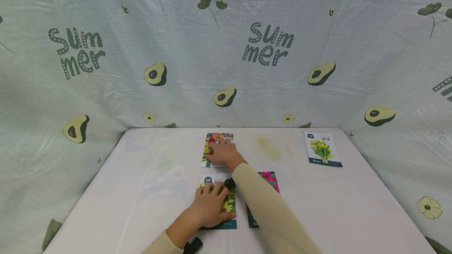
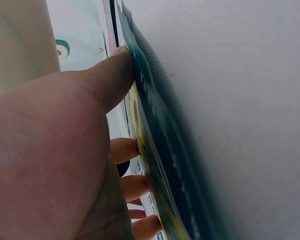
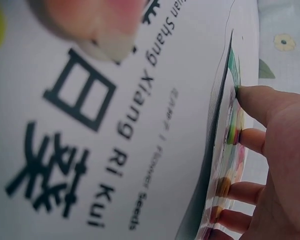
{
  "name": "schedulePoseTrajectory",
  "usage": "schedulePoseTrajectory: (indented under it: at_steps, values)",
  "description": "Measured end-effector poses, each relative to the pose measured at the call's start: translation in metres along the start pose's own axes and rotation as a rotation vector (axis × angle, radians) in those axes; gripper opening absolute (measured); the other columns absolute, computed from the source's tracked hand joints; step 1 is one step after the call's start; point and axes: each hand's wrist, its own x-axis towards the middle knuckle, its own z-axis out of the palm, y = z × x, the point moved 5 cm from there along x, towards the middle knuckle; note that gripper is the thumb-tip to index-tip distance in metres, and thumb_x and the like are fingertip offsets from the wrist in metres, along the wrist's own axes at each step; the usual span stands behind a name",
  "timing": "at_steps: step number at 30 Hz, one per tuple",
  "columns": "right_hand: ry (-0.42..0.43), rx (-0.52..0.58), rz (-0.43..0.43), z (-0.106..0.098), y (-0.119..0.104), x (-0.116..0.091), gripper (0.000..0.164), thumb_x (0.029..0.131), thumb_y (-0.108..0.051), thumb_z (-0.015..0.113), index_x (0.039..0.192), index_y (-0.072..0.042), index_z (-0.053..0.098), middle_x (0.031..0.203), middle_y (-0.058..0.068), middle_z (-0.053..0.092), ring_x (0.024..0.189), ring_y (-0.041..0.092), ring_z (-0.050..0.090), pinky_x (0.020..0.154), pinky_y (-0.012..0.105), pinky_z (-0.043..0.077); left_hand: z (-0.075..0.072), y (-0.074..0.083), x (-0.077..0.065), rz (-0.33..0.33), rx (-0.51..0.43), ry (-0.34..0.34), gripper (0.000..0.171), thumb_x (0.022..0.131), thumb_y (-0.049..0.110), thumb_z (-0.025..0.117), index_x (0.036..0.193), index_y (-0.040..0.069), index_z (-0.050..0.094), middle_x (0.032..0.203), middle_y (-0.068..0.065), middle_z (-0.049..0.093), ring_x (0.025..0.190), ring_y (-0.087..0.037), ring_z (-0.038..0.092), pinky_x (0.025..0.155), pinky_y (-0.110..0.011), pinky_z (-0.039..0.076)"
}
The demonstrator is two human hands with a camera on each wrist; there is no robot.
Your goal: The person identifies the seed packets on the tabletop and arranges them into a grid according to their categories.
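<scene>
My left hand [image 1: 210,206] rests with fingers spread on a seed packet with yellow flowers [image 1: 229,203] and a dark green bottom band, near the table's front. In the left wrist view the thumb and fingertips touch its face. Straight ahead, my right hand [image 1: 223,152] lies on a second seed packet [image 1: 208,150] printed with colourful blooms, covering its right part. The right wrist view shows those fingers [image 3: 247,192] on it; the nearer packet's printed text [image 3: 120,165] fills the left side, with a blurred left fingertip above. Under my right forearm, a pink-flower packet [image 1: 270,177] is partly hidden.
Another seed packet [image 1: 322,150] with yellow flowers lies at the table's back right corner. The white table [image 1: 159,191] ends at a hanging cloth [image 1: 190,58] printed with avocados. Dark wrist bands sit on both arms.
</scene>
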Motion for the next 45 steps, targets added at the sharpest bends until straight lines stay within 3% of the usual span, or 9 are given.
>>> schedulePoseTrajectory:
  at_steps: [8,25,45]
  values:
    - [0.007,0.004,0.005,0.0,0.0,0.002,0.064,0.1,-0.06,0.054,0.157,-0.033,0.041,0.169,0.01,0.027,0.156,0.037,0.022,0.125,0.056,0.023,-0.004,0.001,0.0,0.001,0.008,0.001,0.076,0.089,0.071,0.062,0.143,0.02,0.053,0.155,-0.009,0.043,0.134,-0.04,0.039,0.1,-0.061,0.037]
    - [-0.002,0.014,-0.017,-0.002,0.003,0.005,0.062,0.1,-0.058,0.054,0.156,-0.035,0.043,0.17,0.01,0.025,0.157,0.037,0.021,0.124,0.056,0.023,0.006,-0.005,0.01,-0.009,0.008,-0.001,0.077,0.091,0.072,0.059,0.147,0.021,0.051,0.158,-0.009,0.041,0.136,-0.041,0.038,0.101,-0.061,0.036]
    - [0.021,-0.087,-0.073,-0.008,0.001,0.004,0.06,0.101,-0.058,0.053,0.155,-0.034,0.045,0.169,0.006,0.028,0.154,0.037,0.03,0.121,0.056,0.032,0.0,0.001,0.009,-0.015,-0.001,0.007,0.078,0.091,0.071,0.059,0.149,0.019,0.049,0.157,-0.008,0.042,0.135,-0.04,0.039,0.101,-0.06,0.037]
